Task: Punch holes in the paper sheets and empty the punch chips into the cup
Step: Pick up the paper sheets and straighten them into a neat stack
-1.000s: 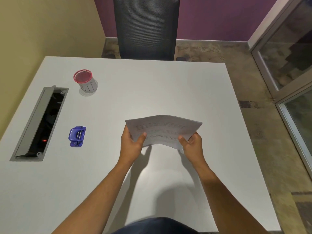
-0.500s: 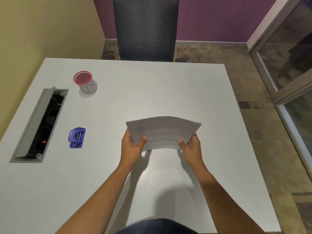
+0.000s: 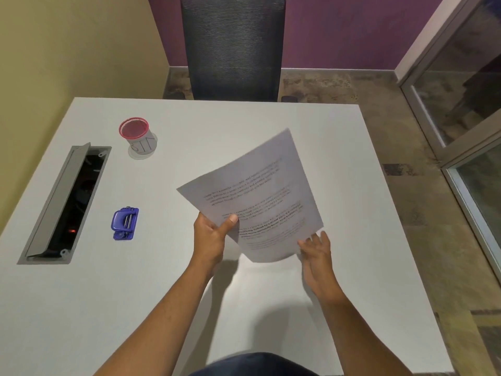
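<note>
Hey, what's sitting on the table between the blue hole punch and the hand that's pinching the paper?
Nothing: in the head view only bare white table lies between the hole punch and the left hand gripping the paper sheets.

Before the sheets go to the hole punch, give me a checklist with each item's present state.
1. Paper sheets gripped: ok, left hand pinches their near left edge.
2. Right hand gripping: not ok, fingers open beside the near corner.
3. Sheets squared up: cannot tell, blurred.
4. Hole punch reachable: ok, alone on the table, left of the hands.
5. Cup ready for chips: ok, upright, mouth open.
6. Holes punched: not ok, none visible.
</note>
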Action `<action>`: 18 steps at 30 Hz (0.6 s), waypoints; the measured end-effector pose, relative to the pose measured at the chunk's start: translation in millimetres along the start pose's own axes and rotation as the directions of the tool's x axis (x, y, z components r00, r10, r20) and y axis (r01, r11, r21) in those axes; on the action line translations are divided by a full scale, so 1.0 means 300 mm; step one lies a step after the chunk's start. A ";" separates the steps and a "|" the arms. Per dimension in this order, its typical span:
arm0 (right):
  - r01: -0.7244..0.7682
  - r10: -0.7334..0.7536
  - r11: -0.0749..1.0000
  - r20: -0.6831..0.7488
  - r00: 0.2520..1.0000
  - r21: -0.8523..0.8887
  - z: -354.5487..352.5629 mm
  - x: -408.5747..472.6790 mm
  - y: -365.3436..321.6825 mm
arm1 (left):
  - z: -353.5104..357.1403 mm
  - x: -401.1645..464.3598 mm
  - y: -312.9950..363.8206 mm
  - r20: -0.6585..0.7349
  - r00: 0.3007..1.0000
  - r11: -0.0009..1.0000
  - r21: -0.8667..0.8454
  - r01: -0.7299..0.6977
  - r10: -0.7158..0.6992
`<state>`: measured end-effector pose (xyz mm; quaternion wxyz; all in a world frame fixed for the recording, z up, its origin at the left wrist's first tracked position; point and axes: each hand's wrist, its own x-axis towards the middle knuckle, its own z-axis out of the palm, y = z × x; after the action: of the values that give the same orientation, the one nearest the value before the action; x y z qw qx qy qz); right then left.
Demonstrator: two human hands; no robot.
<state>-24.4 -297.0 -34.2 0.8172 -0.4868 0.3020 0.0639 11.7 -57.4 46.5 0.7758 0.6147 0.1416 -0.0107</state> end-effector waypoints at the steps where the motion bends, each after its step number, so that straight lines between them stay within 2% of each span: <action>1: -0.007 0.002 0.999 0.095 0.995 0.050 -0.002 -0.002 -0.003 | -0.001 -0.002 -0.001 0.014 1.000 0.999 -0.036 0.015 -0.015; 3: -0.039 0.018 0.996 0.252 0.967 0.080 0.004 -0.015 -0.012 | 0.004 -0.009 -0.002 0.054 0.997 0.993 -0.104 0.061 -0.056; 5: -0.059 0.034 0.995 0.293 0.955 0.076 0.009 -0.012 -0.015 | 0.007 -0.021 -0.002 0.078 0.993 0.985 -0.140 0.100 -0.090; 11: -0.028 0.036 0.998 0.175 0.984 -0.049 0.002 0.003 -0.015 | -0.013 -0.032 -0.043 0.047 0.988 0.971 -0.186 0.152 -0.145; 18: -0.069 0.091 0.977 0.106 0.990 -0.200 -0.015 -0.009 -0.072 | -0.154 0.002 -0.087 -0.168 0.940 0.927 -0.287 0.241 -0.296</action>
<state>-19.8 -311.5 -17.8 0.7779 -0.5480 0.2660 0.1542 -2.2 -19.4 12.2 0.8222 0.4792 0.3053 -0.0342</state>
